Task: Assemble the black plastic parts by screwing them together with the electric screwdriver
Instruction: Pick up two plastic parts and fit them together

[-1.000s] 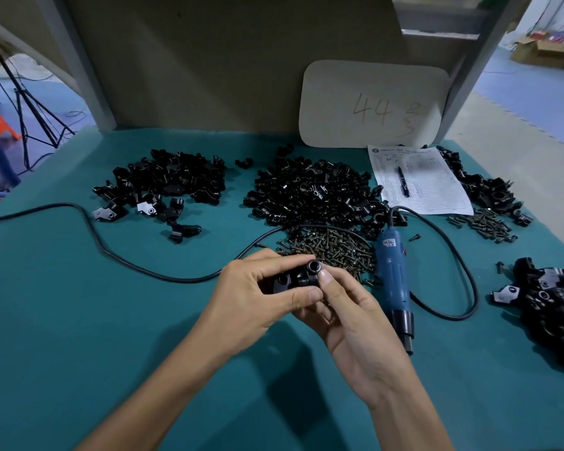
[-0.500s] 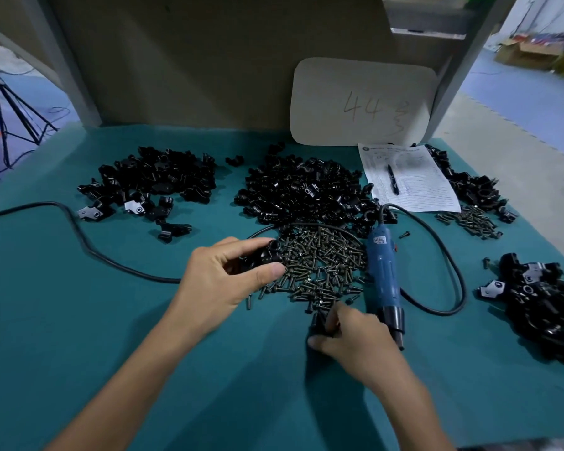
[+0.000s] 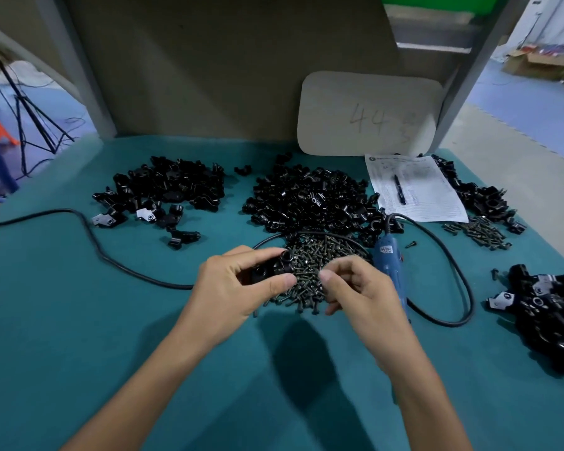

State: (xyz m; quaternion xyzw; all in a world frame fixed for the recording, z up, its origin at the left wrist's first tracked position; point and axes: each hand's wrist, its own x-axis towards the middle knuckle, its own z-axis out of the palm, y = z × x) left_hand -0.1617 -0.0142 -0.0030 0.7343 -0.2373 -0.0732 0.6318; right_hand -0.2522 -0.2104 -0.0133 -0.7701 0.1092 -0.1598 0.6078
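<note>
At the middle of the teal worktop point(image 3: 79, 320) both hands hover over a heap of screws point(image 3: 319, 255). The left hand point(image 3: 238, 291) grips a black part point(image 3: 272, 271), fingers curled over its top and thumb pressed under it; the part's round socket points toward 1 o'clock, right at the heap's 9 o'clock edge. The right hand point(image 3: 358, 288) sits just at 3 o'clock of the left, apart from it, fingers curled and thumb tip drawn up to the forefinger; it is blurred, so I cannot tell whether a screw is pinched there.

A blue screwdriver point(image 3: 388, 265) lies on the worktop touching the heap's 3 o'clock side, partly behind the right hand, untouched. Its black cable point(image 3: 111, 255) loops round and trails off toward 9 o'clock.

Loose black parts lie in piles: one at 10 o'clock point(image 3: 163, 190), a bigger one at 12 o'clock point(image 3: 310, 203), another at 2 o'clock point(image 3: 482, 196) and one at 3 o'clock point(image 3: 551, 314). A paper point(image 3: 430, 196) with a pen point(image 3: 399, 190) on it lies at 1 o'clock, below a pale board point(image 3: 368, 102) marked 44.
</note>
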